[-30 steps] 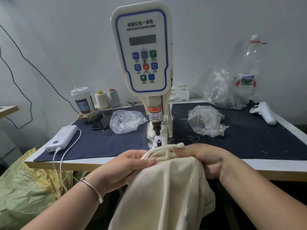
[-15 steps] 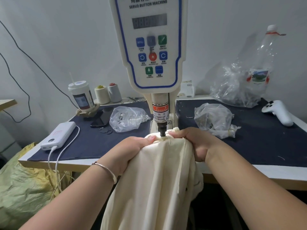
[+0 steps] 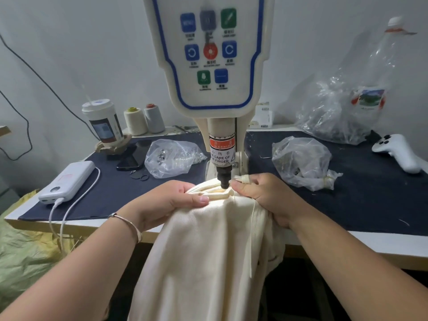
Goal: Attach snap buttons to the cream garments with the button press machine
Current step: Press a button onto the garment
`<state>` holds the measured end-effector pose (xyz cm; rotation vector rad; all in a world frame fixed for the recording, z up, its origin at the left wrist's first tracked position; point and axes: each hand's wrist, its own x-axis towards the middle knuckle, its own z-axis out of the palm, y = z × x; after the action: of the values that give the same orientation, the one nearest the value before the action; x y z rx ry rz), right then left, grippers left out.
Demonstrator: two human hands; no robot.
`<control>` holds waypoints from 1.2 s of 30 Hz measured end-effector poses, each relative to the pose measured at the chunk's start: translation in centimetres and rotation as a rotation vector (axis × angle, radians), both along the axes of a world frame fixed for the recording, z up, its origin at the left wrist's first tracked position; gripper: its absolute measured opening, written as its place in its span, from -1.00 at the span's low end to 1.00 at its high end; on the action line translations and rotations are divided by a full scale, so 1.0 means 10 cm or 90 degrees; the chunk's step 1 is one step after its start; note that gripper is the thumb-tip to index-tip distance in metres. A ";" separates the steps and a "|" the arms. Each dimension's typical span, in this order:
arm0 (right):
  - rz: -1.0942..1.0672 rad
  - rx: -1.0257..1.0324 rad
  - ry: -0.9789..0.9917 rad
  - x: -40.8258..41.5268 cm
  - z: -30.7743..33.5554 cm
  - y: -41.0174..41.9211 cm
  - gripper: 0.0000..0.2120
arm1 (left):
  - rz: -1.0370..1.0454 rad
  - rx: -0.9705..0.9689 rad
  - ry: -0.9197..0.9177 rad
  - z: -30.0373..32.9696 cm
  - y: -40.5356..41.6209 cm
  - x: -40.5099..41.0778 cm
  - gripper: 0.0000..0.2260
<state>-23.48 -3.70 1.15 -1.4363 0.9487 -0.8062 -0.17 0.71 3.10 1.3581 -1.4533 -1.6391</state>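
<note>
The cream garment (image 3: pixel 203 246) hangs over the table's front edge, its folded top edge lying under the black punch tip (image 3: pixel 223 179) of the button press machine (image 3: pixel 208 72). My left hand (image 3: pixel 171 200) grips the fabric just left of the punch, thumb pressed flat on the fold. My right hand (image 3: pixel 259 193) holds the fabric immediately right of the punch, fingertips close to the tip. A cream drawstring (image 3: pixel 251 235) dangles down the cloth. The lower die is hidden under the fabric.
Clear bags of snap parts lie left (image 3: pixel 171 158) and right (image 3: pixel 301 161) of the machine on the dark mat (image 3: pixel 370 193). A power bank (image 3: pixel 67 181) with cable, a phone (image 3: pixel 130 158), cup (image 3: pixel 103 122), thread spools (image 3: pixel 143 120), a white controller (image 3: pixel 398 151) and a plastic bottle (image 3: pixel 375 89) stand around.
Both hands carried the garment's top edge forward from the table's front edge to under the punch. The view has closed in on the machine.
</note>
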 end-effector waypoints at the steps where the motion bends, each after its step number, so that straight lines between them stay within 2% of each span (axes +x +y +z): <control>1: 0.002 0.006 -0.018 0.00 -0.02 -0.01 -0.89 | -0.007 -0.004 0.003 0.00 -0.01 0.01 -0.68; 4: 0.066 0.112 -0.097 -0.06 -0.09 -0.06 -0.72 | -0.015 -0.014 0.007 -0.04 -0.04 0.02 -0.57; 7: 0.181 0.226 -0.077 -0.15 -0.06 -0.08 -0.55 | -0.028 -0.025 0.026 -0.06 -0.02 0.01 -0.56; 10: 0.274 0.317 -0.093 -0.22 -0.02 -0.15 -0.72 | -0.045 -0.037 0.046 -0.07 -0.02 0.04 -0.58; 13: 0.245 0.345 -0.133 -0.18 0.04 -0.18 -0.81 | -0.052 -0.035 0.071 -0.06 -0.03 0.09 -0.57; 14: 0.225 0.345 -0.139 -0.15 0.05 -0.19 -0.79 | -0.056 -0.032 0.087 -0.05 -0.03 0.11 -0.59; 16: 0.188 0.337 -0.141 -0.09 0.05 -0.18 -0.62 | -0.039 -0.028 0.106 -0.05 -0.03 0.13 -0.65; 17: 0.173 0.331 -0.140 -0.07 0.05 -0.18 -0.54 | -0.016 -0.035 0.095 -0.05 -0.04 0.13 -0.68; 19: 0.161 0.327 -0.146 -0.05 0.03 -0.18 -0.52 | 0.041 -0.074 0.044 -0.06 -0.07 0.12 -0.70; 21: 0.171 0.322 -0.150 -0.06 0.00 -0.15 -0.58 | 0.098 -0.067 0.011 -0.03 -0.07 0.12 -0.56; 24: 0.186 0.297 -0.136 -0.07 -0.04 -0.13 -0.63 | 0.012 -0.035 -0.118 0.09 -0.02 0.08 -0.46; 25: 0.190 0.293 -0.133 -0.08 -0.04 -0.12 -0.62 | -0.004 -0.024 -0.183 0.12 -0.01 0.07 -0.48; 27: 0.191 0.294 -0.128 -0.08 -0.04 -0.12 -0.59 | 0.006 -0.040 -0.297 0.15 -0.04 0.02 -0.70; 29: 0.175 0.303 -0.128 -0.09 -0.04 -0.12 -0.58 | 0.044 -0.096 -0.361 0.17 -0.07 -0.01 -0.84; 33: 0.134 0.334 -0.168 -0.08 -0.04 -0.13 -0.57 | 0.042 -0.164 -0.369 0.14 -0.03 -0.03 -0.76; 36: 0.110 0.353 -0.193 -0.07 -0.04 -0.13 -0.61 | 0.014 -0.133 -0.264 0.12 0.05 0.00 -0.68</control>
<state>-24.20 -5.05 0.77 -0.8711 0.7270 -0.5527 -0.18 1.26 4.33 1.6480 -1.7770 -1.1935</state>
